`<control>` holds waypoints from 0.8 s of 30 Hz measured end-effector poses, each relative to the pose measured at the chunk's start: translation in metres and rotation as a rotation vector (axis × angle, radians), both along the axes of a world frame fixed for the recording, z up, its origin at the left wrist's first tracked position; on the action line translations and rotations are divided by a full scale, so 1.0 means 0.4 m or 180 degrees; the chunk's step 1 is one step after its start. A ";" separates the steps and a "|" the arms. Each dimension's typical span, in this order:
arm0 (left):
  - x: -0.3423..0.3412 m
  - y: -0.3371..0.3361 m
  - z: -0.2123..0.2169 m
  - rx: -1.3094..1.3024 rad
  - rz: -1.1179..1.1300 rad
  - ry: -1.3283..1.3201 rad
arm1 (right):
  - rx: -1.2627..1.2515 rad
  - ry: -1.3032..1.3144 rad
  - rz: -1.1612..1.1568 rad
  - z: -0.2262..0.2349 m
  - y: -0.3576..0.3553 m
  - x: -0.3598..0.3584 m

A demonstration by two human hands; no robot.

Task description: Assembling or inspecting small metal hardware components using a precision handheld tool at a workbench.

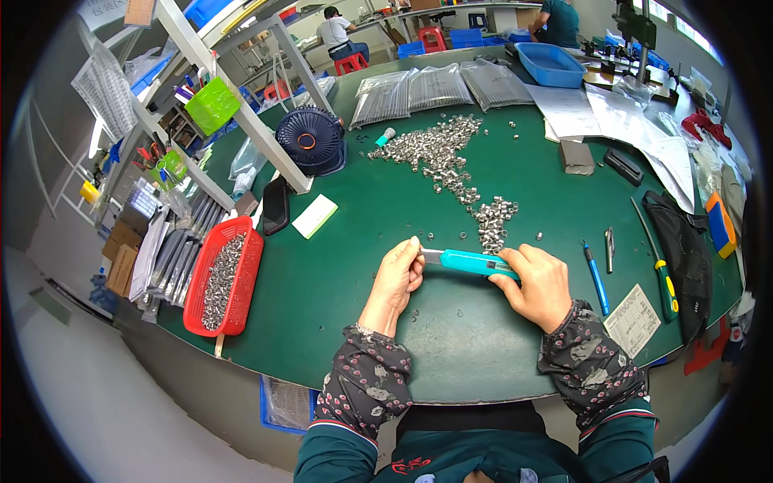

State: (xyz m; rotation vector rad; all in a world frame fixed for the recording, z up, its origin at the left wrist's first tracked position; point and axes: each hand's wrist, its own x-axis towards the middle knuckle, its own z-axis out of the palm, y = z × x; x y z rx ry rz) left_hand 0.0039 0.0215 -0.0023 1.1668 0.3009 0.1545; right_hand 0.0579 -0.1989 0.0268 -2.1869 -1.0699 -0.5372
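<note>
My right hand (538,288) is closed round a teal utility knife (467,262), which lies level in front of me with its blade out to the left. At the blade's tip my left hand (396,278) is closed in a pinch; whatever sits between thumb and finger is too small and hidden to make out. Just beyond the knife is a small heap of short metal rings (493,221). It trails off from a larger spread of the same metal rings (439,149) farther back on the green table (378,209). Several loose ones lie near my hands.
A red basket (256,270) of small metal parts stands left, near a phone (275,205) and a fan (310,138). Bagged rods (435,87) and a blue tub (551,64) line the back. Right are a blue pen (596,278), a screwdriver (666,290) and papers (636,320).
</note>
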 end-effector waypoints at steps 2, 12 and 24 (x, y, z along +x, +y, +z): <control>-0.001 0.001 -0.001 -0.0123 -0.0057 -0.0066 | 0.0172 -0.0014 -0.0017 -0.001 0.000 0.006; -0.005 0.012 0.013 -0.0160 0.0406 -0.0404 | 0.0068 -0.0373 -0.0032 0.015 0.002 -0.008; 0.002 0.012 0.007 -0.0333 0.0287 -0.0403 | 0.0299 0.0492 0.0042 -0.001 0.002 -0.006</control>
